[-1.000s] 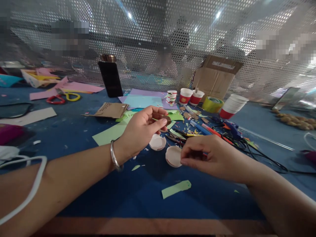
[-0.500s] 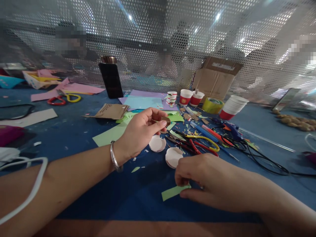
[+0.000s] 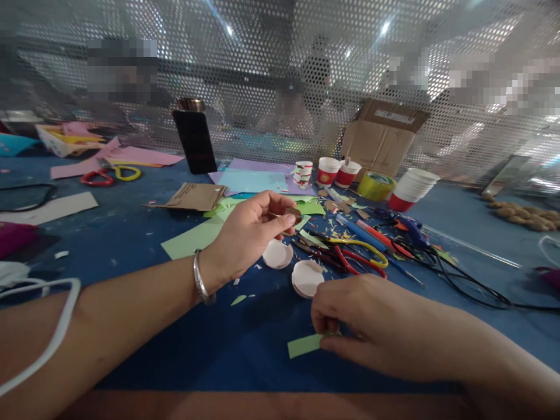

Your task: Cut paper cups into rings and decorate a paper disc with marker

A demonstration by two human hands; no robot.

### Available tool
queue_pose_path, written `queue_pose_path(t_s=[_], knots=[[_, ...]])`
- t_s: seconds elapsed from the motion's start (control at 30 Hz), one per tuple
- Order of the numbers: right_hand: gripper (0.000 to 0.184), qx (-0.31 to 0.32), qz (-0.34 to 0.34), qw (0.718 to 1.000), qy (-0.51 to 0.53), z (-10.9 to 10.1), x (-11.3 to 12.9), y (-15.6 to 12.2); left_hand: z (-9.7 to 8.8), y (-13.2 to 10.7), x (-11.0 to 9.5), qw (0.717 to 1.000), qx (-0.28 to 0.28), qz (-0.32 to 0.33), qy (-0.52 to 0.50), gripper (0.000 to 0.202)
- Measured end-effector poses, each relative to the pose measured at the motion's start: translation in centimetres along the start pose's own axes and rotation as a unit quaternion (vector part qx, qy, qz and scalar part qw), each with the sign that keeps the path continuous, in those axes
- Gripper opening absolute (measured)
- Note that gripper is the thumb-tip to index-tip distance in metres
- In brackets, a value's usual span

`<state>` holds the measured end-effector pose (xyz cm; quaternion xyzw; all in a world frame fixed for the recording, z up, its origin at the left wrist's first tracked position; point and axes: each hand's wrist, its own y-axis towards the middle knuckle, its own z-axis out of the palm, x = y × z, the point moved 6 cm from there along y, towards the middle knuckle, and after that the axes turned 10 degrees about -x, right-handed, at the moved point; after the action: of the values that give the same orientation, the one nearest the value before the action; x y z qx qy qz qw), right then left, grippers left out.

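Observation:
Over the middle of the table, my left hand (image 3: 258, 227) pinches a small brown cardboard piece (image 3: 296, 216) between thumb and fingers. Near the front edge, my right hand (image 3: 363, 321) is closed on the right end of a light green paper strip (image 3: 304, 346); its fingertips partly hide that end. Two shallow white cup bottoms stand just beyond: one white cup bottom (image 3: 308, 279) beside my right knuckles, another white cup bottom (image 3: 277, 255) below my left fingers.
Scissors (image 3: 354, 256), pens (image 3: 359, 232) and a glue gun (image 3: 409, 226) with a black cable lie right of centre. Red-and-white paper cups (image 3: 328, 171), yellow tape (image 3: 376, 185) and a cup stack (image 3: 413, 188) stand behind. A dark phone (image 3: 195, 140) leans upright at the back left.
My right fingers have closed in slightly on the green strip, and its left end has turned a little toward me. My left hand keeps hold of the cardboard piece. The view shifts slightly.

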<state>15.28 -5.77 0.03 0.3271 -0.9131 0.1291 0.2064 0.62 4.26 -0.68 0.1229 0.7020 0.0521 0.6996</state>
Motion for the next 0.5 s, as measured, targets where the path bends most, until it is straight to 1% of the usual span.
queue_pose_path(t_s=[0.27, 0.4, 0.5], knots=[[0.007, 0.006, 0.003, 1.0, 0.002, 0.0, -0.1, -0.2, 0.0, -0.2, -0.4, 1.0, 0.001, 0.002, -0.002, 0.017], [0.004, 0.027, -0.016, 0.999, 0.012, 0.4, 0.5, -0.4, 0.1, -0.2, -0.5, 1.0, 0.006, 0.005, 0.0, 0.016], [0.005, 0.032, -0.022, 0.999, 0.0, 0.6, 1.1, -0.5, 0.1, -0.3, -0.4, 1.0, 0.011, 0.007, 0.007, 0.016]])
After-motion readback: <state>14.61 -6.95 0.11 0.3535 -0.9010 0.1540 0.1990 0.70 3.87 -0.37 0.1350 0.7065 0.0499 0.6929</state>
